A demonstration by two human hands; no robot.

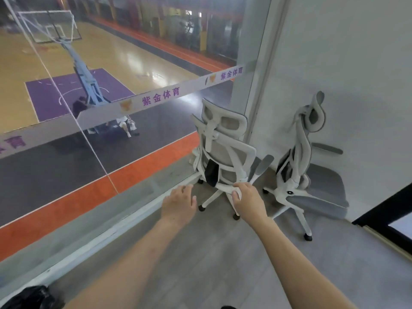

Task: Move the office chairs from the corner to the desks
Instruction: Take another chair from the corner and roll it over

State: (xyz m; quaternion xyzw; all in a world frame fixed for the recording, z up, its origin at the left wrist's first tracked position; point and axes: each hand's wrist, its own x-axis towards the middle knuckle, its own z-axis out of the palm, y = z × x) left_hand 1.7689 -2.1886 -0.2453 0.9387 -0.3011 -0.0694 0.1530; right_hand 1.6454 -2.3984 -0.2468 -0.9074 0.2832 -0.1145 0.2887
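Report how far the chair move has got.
Done: nothing visible; both chairs stand in the corner. In hand: the right hand grips the near chair at its lower frame, while the left hand reaches open beside it. Left: the far chair by the wall is untouched.

The right hand (246, 198) hides part of the near chair (219, 150) frame. A black bag (33, 297) is cut off by the bottom edge. The dark frame (388, 208) is cut off at the right edge.

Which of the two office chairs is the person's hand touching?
The chair by the window, its back to the camera: the right hand touches its frame. The chair against the wall stands untouched.
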